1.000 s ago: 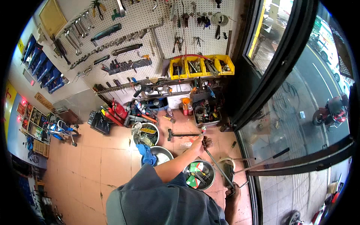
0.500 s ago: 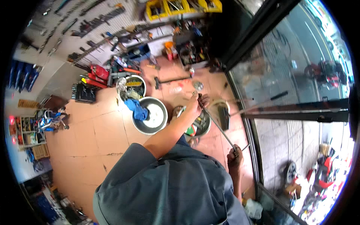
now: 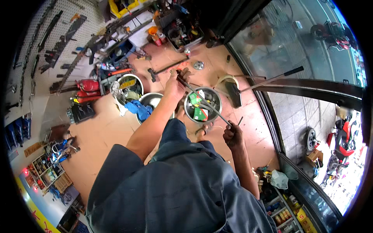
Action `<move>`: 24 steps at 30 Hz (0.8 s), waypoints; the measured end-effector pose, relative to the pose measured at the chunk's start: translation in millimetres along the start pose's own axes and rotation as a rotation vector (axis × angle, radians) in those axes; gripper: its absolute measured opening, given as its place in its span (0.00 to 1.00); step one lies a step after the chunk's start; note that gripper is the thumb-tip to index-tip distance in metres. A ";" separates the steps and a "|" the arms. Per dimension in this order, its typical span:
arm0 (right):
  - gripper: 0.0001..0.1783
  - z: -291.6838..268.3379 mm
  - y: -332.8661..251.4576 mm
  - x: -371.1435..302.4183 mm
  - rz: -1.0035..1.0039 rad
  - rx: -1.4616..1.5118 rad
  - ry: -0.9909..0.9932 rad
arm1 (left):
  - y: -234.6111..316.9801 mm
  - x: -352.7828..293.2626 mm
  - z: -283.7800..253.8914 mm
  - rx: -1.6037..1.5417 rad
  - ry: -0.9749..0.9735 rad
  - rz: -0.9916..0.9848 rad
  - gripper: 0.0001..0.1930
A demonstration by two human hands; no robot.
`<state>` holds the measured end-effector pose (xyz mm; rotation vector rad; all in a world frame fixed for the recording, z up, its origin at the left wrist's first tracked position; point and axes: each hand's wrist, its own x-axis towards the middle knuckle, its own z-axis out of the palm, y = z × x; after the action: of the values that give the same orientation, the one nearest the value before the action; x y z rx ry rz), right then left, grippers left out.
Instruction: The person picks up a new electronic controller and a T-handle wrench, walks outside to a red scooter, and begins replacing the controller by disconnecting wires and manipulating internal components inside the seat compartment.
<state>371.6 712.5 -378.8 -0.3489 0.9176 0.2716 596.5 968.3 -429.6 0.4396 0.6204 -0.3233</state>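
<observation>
Now the metal rod (image 3: 213, 108) slants over the round metal basin (image 3: 220, 105) from about eleven to five o'clock, whereas half a second ago it passed along the basin's three o'clock edge. The view has swung too, so part of that shift may be the camera's rather than the hands'. Either way, the handling looks like one of carrying or turning the rod by both ends, with the basin's contents directly beneath it in view: two green-and-white boxes (image 3: 201, 114) among darker pieces

At the rod's eleven o'clock end, the left hand (image 3: 179, 82) has thumb and fingers curled in on it; how firmly they press, I cannot tell. At the five o'clock end the right hand (image 3: 233, 135) is closed into a fist around it, with a short metal stub (image 3: 241, 121) jutting out beside the knuckles at one o'clock; whether stub and rod are joined is hidden

Around the basin, a dark flat tray (image 3: 234, 95) lies at two o'clock, a round metal disc (image 3: 198, 65) at twelve, a long-handled hammer (image 3: 152, 75) at ten, and a blue cloth (image 3: 140, 111) at nine
</observation>
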 end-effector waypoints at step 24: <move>0.23 -91.1 68.5 32.1 -0.319 -0.751 0.297 | -103.1 -139.6 98.7 1.106 -0.797 -0.109 0.11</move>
<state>298.7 740.4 -467.9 -1.2437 1.0096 0.2659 494.0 853.9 -302.0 1.2465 -0.3842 -0.8907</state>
